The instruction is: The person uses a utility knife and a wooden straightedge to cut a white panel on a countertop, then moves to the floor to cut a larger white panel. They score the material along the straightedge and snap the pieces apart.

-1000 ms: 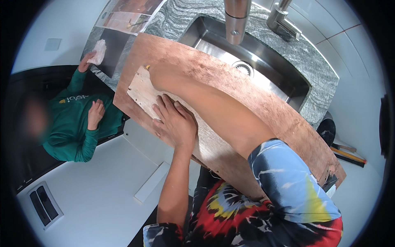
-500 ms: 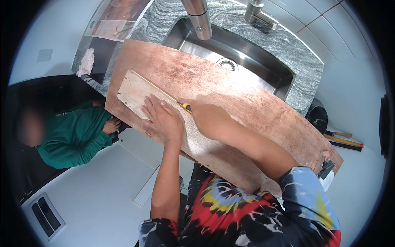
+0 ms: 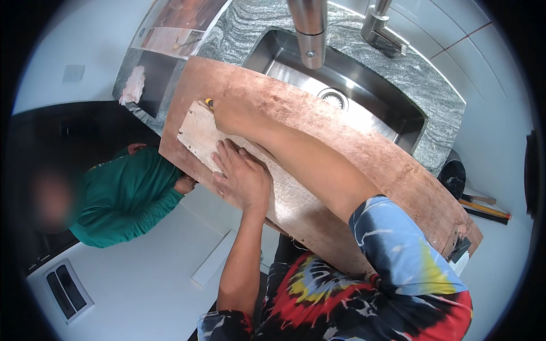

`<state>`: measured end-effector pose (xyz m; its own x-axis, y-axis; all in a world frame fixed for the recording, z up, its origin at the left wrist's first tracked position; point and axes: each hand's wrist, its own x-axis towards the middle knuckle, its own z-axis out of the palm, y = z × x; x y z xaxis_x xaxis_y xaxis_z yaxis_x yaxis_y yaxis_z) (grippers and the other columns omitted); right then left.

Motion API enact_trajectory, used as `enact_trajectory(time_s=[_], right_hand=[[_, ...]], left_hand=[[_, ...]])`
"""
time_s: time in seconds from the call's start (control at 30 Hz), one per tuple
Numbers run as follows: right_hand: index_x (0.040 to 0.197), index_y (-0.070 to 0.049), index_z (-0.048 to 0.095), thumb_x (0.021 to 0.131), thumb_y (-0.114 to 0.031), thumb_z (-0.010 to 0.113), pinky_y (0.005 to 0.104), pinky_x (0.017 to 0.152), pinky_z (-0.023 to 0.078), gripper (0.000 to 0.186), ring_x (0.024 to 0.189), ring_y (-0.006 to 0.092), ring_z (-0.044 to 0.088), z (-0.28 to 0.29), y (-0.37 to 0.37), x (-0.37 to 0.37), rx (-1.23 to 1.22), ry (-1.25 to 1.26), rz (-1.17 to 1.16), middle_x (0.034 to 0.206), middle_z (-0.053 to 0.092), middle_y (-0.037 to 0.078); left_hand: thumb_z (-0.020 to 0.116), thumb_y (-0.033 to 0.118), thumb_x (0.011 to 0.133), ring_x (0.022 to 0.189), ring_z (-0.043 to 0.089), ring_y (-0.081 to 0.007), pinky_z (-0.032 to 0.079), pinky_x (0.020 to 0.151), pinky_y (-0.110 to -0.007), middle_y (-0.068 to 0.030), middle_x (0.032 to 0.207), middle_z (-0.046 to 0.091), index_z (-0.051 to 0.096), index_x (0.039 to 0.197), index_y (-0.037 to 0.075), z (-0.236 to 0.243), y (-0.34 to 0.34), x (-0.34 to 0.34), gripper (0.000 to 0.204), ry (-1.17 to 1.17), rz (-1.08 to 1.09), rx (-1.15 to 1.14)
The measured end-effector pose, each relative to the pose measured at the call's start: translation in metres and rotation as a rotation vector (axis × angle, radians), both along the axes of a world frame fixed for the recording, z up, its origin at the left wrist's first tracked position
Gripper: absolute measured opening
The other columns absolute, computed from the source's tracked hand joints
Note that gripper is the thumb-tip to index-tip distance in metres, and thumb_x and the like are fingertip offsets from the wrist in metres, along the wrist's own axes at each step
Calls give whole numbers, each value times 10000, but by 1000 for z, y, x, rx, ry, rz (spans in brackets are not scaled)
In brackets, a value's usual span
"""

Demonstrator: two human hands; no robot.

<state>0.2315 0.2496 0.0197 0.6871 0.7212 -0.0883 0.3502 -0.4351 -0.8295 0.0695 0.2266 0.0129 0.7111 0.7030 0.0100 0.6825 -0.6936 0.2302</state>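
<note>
A long reddish-brown wooden board (image 3: 392, 176) lies across the counter's near side, partly over the sink. On it rests a narrower, paler wooden strip (image 3: 196, 132) with small holes near its far-left end. My left hand (image 3: 244, 175) presses flat on the strip, fingers spread. My right hand (image 3: 230, 118) is closed round a yellow-and-black utility knife (image 3: 209, 103) at the strip's upper edge, close to its far-left end. Most of the knife is hidden by that hand, and its blade cannot be made out.
Beyond the board are a steel sink (image 3: 276, 59) with a steel tap (image 3: 310, 42), set in a grey stone counter (image 3: 443, 108). A crumpled pale cloth or paper (image 3: 133, 85) sits at the counter's left. Another person in a green top (image 3: 133, 190) is at the left.
My right hand has slid the utility knife up and left along the strip's edge to near its far end. My left hand stays flat on the strip. The whole view has shifted slightly.
</note>
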Motion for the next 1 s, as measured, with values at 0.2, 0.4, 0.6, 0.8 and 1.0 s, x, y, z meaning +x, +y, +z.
enact_trajectory(time_s=[0.2, 0.4, 0.6, 0.8, 1.0], right_hand=[[1046, 9, 748, 879, -47, 589, 466, 814, 590, 237, 980, 370, 737, 6, 18, 5, -136, -4, 63, 1014, 745, 238], [1062, -6, 751, 886, -58, 593, 443, 800, 600, 242, 982, 360, 745, 17, 16, 6, -137, 19, 106, 1029, 754, 217], [1070, 1, 745, 885, -88, 628, 441, 770, 604, 237, 932, 365, 754, 32, 20, 7, -259, -24, 187, 1022, 757, 217], [1144, 20, 715, 906, -95, 613, 455, 809, 587, 283, 943, 383, 736, 13, -44, -29, -105, -68, 104, 994, 741, 232], [1360, 4, 526, 965, -55, 498, 500, 845, 551, 400, 965, 428, 709, 47, -171, -91, -266, 207, 72, 1000, 714, 276]], left_hand=[[366, 218, 1088, 1559, 181, -433, 87, 1202, -665, -203, 1663, 292, 378, 1551, -1, 2, -1, 3, 512, -13, 26, -23], [393, 202, 1077, 1538, 230, -438, 144, 1179, -641, -205, 1640, 340, 411, 1530, -4, -3, 1, -1, 498, -36, -4, 55], [405, 251, 1080, 1538, 222, -461, 157, 1166, -691, -209, 1643, 334, 387, 1558, 19, -2, 4, -1, 532, -35, -24, 49], [432, 155, 1053, 1540, 205, -481, 122, 1182, -693, -215, 1636, 340, 380, 1550, -11, 8, -6, 2, 526, -33, -16, 8], [364, 243, 1103, 1549, 192, -470, 110, 1190, -703, -230, 1653, 307, 385, 1558, 20, -4, 0, -3, 508, -36, -20, -2]])
